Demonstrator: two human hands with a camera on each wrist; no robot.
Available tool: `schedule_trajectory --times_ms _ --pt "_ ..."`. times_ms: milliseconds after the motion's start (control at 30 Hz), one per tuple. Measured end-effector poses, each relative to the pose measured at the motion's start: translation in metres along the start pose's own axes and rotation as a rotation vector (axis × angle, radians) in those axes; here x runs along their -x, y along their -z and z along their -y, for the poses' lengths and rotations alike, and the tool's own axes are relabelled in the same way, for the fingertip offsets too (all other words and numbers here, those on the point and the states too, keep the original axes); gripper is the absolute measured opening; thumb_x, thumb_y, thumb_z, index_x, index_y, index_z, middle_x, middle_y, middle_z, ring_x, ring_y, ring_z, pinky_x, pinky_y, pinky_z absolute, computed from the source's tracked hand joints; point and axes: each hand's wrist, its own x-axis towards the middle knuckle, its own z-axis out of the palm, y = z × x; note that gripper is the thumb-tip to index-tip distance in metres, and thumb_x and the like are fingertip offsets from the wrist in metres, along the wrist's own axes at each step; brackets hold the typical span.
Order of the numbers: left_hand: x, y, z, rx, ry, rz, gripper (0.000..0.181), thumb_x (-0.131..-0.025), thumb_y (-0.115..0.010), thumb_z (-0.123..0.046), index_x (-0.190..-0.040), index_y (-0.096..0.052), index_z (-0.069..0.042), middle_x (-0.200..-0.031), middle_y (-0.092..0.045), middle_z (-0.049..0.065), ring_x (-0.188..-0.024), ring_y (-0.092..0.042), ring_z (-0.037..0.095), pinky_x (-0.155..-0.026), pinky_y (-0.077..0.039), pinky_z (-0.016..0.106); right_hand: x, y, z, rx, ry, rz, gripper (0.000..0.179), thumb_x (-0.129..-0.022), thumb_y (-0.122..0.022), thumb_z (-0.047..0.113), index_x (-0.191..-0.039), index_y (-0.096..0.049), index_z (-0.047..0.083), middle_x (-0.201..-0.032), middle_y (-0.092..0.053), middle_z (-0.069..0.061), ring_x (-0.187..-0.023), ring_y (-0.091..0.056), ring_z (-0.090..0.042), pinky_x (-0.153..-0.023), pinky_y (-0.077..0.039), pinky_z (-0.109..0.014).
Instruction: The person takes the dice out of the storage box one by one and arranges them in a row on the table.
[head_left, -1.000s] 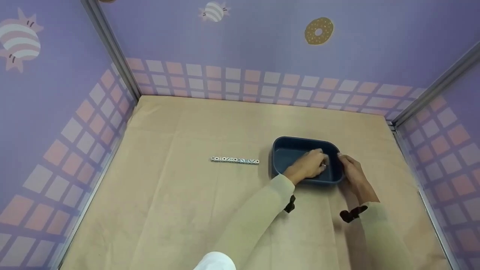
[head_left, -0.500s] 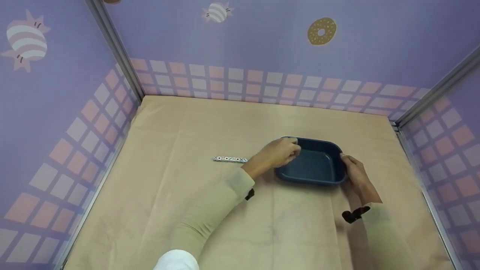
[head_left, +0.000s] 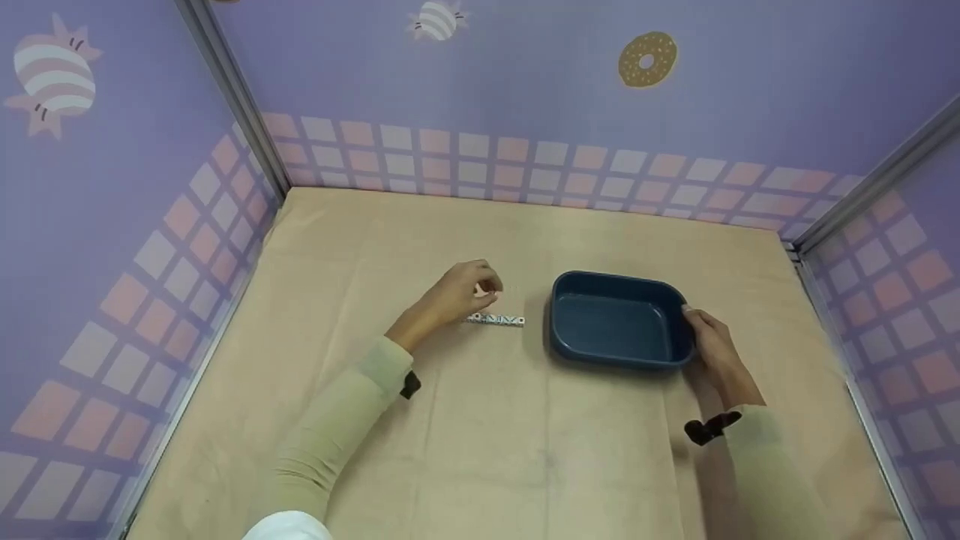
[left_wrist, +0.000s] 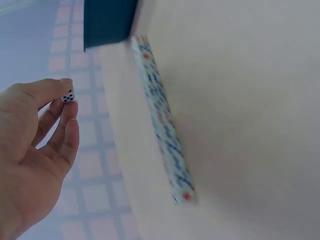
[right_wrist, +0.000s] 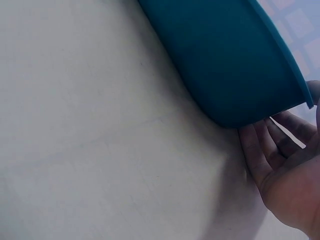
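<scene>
Between thumb and fingertip, my left hand [head_left: 454, 292] pinches a white die [left_wrist: 68, 97] with dark blue pips. Below that hand, a straight row of dice [head_left: 501, 321] lies on the cloth; the hand hides its left part in the head view. In the left wrist view the row appears whole but blurred, with blue and red pips. To the right of the row stands a dark blue rectangular tub [head_left: 615, 330] with rounded corners; no objects show in it. My right hand [head_left: 712, 345] grips the tub's right end, thumb over the rim and fingers against the outer wall.
A beige cloth [head_left: 480, 450] with creases covers the table. Purple panels [head_left: 525, 82] with pink and white checks wall in the back and both sides, joined by metal posts [head_left: 232, 97] at the corners.
My left hand has moved left from inside the tub to above the dice row, and a die now shows in its fingers. My right hand stays on the tub.
</scene>
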Motion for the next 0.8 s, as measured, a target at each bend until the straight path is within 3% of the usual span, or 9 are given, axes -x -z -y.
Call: schedule_trajectory --times_ms 133,333,433,600,800 --pt "0.025 0.013 0.024 0.069 0.085 -0.039 0.017 -0.1 -0.075 -0.008 -0.113 -0.076 0.003 -0.108 -0.07 0.009 -0.102 -0.068 0.025 -0.092 -0.059 0.043 0.004 -0.002 0.005 -0.005 -0.014 0.003 0.076 -0.112 -0.043 0.053 -0.167 -0.027 0.002 -0.174 -0.02 -0.019 -0.16 -0.019 -0.036 -0.129 -0.016 -0.05" --pt "0.06 0.028 0.053 0.098 0.193 -0.097 0.017 -0.097 -0.077 -0.004 -0.112 -0.076 0.003 -0.107 -0.07 0.009 -0.101 -0.069 0.025 -0.091 -0.058 0.042 0.019 -0.009 0.024 -0.03 -0.018 0.033 0.073 -0.114 -0.043 0.044 -0.167 -0.022 -0.002 -0.173 -0.017 -0.023 -0.16 -0.016 -0.038 -0.129 -0.014 -0.052" --pt "0.073 0.032 0.065 0.102 0.23 -0.111 0.017 -0.096 -0.078 -0.004 -0.112 -0.075 0.003 -0.107 -0.071 0.011 -0.1 -0.069 0.026 -0.09 -0.058 0.041 0.014 -0.007 0.018 -0.04 -0.007 0.032 0.077 -0.113 -0.043 0.049 -0.168 -0.02 -0.001 -0.174 -0.016 -0.021 -0.161 -0.015 -0.037 -0.129 -0.014 -0.051" --pt "0.085 0.029 0.077 0.068 0.274 -0.091 0.013 -0.097 -0.077 -0.005 -0.109 -0.076 -0.001 -0.106 -0.07 0.01 -0.1 -0.068 0.026 -0.091 -0.058 0.04 0.004 -0.001 0.004 -0.025 0.012 0.006 0.08 -0.111 -0.045 0.055 -0.167 -0.026 0.001 -0.174 -0.018 -0.018 -0.161 -0.016 -0.035 -0.13 -0.013 -0.049" --pt "0.09 0.021 0.081 0.017 0.27 -0.047 0.01 -0.098 -0.078 -0.008 -0.107 -0.077 -0.006 -0.105 -0.069 0.005 -0.096 -0.065 0.022 -0.087 -0.056 0.04 0.026 -0.007 0.026 -0.032 -0.004 0.038 0.07 -0.114 -0.042 0.042 -0.167 -0.023 -0.001 -0.175 -0.012 -0.021 -0.161 -0.009 -0.039 -0.13 -0.009 -0.051"
